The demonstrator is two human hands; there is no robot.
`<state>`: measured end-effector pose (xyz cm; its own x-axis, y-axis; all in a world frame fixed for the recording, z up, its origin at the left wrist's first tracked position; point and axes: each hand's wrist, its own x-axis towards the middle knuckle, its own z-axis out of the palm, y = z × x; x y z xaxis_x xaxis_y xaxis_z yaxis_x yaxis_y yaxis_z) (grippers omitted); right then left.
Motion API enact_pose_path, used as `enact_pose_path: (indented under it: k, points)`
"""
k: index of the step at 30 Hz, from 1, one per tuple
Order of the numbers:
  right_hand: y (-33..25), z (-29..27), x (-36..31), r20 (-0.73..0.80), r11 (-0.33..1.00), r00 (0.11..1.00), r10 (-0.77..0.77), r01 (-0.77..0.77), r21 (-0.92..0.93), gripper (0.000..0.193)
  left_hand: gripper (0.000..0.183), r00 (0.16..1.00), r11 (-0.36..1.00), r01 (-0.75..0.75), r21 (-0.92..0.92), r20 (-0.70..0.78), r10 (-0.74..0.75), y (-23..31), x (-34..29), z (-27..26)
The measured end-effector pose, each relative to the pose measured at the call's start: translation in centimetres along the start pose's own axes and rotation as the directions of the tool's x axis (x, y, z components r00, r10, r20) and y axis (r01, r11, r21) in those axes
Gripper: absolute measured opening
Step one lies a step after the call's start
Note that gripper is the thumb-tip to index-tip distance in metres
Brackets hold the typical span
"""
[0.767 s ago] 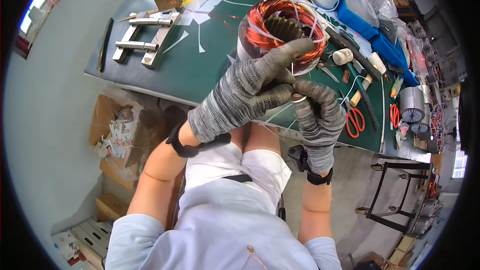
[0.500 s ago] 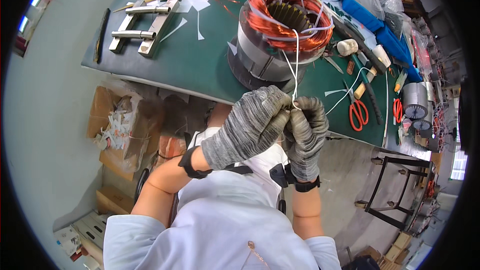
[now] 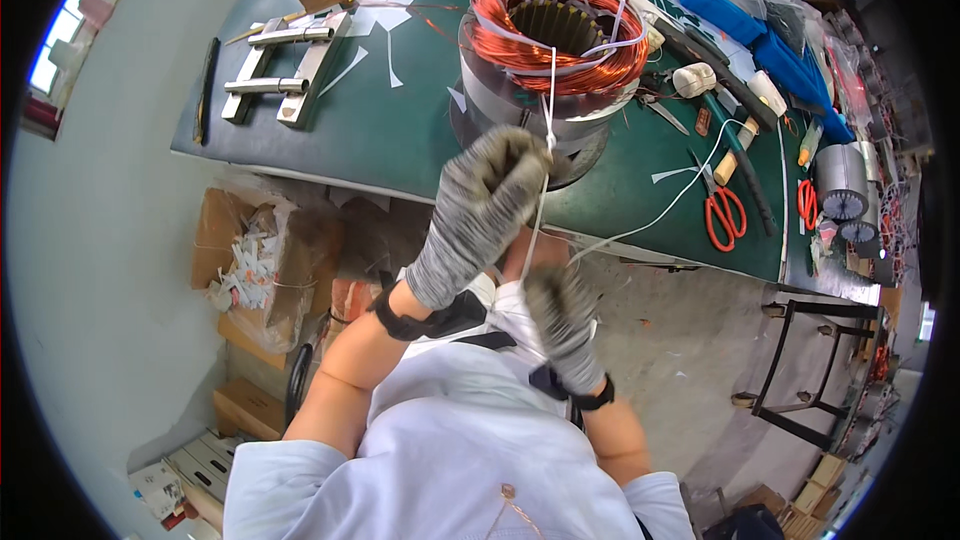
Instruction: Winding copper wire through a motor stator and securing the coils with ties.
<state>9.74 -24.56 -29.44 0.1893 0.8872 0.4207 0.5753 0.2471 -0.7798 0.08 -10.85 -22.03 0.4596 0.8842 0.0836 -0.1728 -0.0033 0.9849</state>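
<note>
A motor stator (image 3: pixel 585 125) with a grey metal body stands on the green table. Its copper winding (image 3: pixel 560 78) bulges out at the top. White cord (image 3: pixel 553 90) loops round the winding and comes down its near side to a small knot. My left hand (image 3: pixel 485 205), in a grey knitted glove, pinches the cord just beside that knot. Lower and closer to my body, my right hand (image 3: pixel 563 315) is closed round the cord's tail, which runs taut down to it. Motion smears the right fingers. Another cord stretch goes from near this hand across the table edge.
Red-handled scissors (image 3: pixel 724 217), a white-headed mallet (image 3: pixel 694 80) and blue bins (image 3: pixel 720 5) lie to the right. A metal frame (image 3: pixel 290 70) and paper strips are at the left. Below the table stands a carton of scraps (image 3: pixel 215 230); a wheeled black frame (image 3: pixel 820 370) is at right.
My hands, close together before, have parted: the left moved up toward the stator, the right down toward my body. The cord's knot now sits higher, against the stator.
</note>
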Motion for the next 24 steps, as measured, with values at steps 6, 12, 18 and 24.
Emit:
enact_pose_path:
  k: [6, 12, 18, 24]
  points:
    - [-1.1, -2.2, -2.8, 0.056, 0.927, 0.954, 0.296, -0.301, 0.223, 0.016, 0.016, 0.999, 0.989, -0.022, -0.145, 0.041, 0.028, 1.4, 2.1, -0.3]
    - [-1.8, -6.7, 9.4, -0.03, 0.951, 0.979, -0.203, 0.189, -0.245, 0.035, 0.013, 0.903, 0.767, -0.425, 0.481, 0.28, 0.325, 1.6, 2.0, -2.6]
    - [-1.0, -5.9, 18.2, 0.002, 0.903, 0.905, -0.424, 0.423, -0.068, 0.029, 0.025, 0.668, 0.253, -0.679, 0.689, 0.438, 0.601, 5.2, 4.5, -4.9]
    - [-0.4, -5.5, 18.0, -0.033, 0.904, 0.908, -0.418, 0.412, -0.114, 0.027, 0.023, 0.508, 0.009, -0.799, 0.601, 0.666, 0.546, 4.7, 10.4, -4.0]
